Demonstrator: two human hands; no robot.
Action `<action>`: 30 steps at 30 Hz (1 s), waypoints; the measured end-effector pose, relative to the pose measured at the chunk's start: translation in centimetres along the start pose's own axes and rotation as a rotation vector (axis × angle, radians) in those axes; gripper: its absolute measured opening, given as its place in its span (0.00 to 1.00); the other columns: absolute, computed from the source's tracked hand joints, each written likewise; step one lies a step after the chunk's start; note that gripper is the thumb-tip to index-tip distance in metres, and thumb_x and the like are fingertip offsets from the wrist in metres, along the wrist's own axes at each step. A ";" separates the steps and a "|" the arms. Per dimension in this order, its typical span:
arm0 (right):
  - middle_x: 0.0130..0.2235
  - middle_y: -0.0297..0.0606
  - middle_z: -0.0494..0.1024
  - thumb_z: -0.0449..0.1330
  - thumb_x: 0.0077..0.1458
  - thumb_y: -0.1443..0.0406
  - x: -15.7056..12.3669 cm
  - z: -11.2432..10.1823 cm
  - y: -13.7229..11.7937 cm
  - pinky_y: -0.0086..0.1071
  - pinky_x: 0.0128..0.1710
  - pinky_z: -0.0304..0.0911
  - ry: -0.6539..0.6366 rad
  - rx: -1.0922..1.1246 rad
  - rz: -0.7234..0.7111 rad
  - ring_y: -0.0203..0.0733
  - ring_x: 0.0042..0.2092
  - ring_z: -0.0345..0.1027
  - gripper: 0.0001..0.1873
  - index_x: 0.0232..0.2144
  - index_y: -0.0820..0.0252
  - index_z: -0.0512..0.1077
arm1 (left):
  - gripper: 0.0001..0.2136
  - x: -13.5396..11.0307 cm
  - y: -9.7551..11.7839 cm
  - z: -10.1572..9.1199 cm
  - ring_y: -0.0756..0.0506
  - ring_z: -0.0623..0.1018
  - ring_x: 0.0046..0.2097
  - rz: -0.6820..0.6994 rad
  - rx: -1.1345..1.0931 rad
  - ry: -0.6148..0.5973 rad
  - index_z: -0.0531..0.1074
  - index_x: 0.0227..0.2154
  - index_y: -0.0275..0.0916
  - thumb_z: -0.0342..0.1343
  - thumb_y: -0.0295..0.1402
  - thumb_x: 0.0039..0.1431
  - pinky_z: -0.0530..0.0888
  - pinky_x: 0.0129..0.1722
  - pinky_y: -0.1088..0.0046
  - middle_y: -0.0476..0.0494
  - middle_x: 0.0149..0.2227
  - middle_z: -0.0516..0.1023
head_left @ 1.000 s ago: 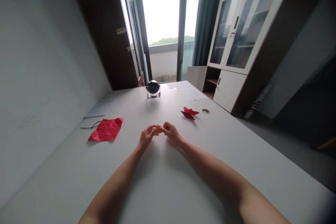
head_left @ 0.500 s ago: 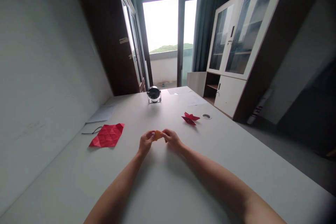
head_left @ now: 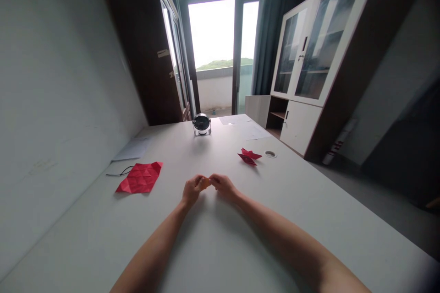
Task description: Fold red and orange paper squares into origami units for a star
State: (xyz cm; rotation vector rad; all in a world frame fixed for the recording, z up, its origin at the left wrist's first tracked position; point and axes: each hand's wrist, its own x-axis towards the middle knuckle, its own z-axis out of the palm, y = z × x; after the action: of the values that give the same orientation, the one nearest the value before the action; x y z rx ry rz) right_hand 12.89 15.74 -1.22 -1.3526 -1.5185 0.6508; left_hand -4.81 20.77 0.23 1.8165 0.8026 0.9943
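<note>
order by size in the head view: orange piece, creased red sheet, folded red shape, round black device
1. Creased red sheet
2. Folded red shape and round black device: too alike to rank, device farther off
3. Orange piece, partly hidden

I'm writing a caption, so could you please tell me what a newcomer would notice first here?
Probably the creased red sheet on the left of the white table and the folded red shape on its right. Between them, the left hand and right hand hold a small orange piece.
</note>
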 end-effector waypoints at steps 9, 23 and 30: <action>0.30 0.37 0.76 0.62 0.53 0.49 0.0 -0.4 -1.2 0.35 0.31 0.65 -0.050 0.396 0.007 0.40 0.30 0.68 0.19 0.35 0.58 0.75 | 0.21 1.0 -0.7 0.8 0.45 0.79 0.30 -0.172 -0.479 0.050 0.72 0.36 0.35 0.59 0.52 0.54 0.75 0.31 0.69 0.41 0.32 0.80; 0.31 0.37 0.76 0.62 0.53 0.47 0.0 0.6 -0.8 0.36 0.31 0.66 -0.023 0.430 0.014 0.40 0.30 0.69 0.21 0.36 0.57 0.74 | 0.19 0.6 -1.3 1.8 0.52 0.66 0.17 -0.276 -0.458 -0.054 0.69 0.28 0.39 0.55 0.52 0.56 0.62 0.18 0.76 0.52 0.17 0.69; 0.31 0.36 0.75 0.63 0.53 0.47 0.1 0.7 -0.9 0.33 0.31 0.65 -0.024 0.417 -0.009 0.37 0.29 0.67 0.21 0.38 0.59 0.75 | 0.19 0.7 -0.2 1.4 0.55 0.56 0.16 -0.349 -0.461 -0.105 0.67 0.28 0.39 0.57 0.52 0.52 0.53 0.17 0.77 0.58 0.15 0.59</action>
State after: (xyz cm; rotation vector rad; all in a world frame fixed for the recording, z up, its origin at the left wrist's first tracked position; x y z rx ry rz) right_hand 11.91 15.77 -0.66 -1.0218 -1.3142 0.9229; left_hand -3.26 20.87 -0.16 1.2705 0.7233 0.7716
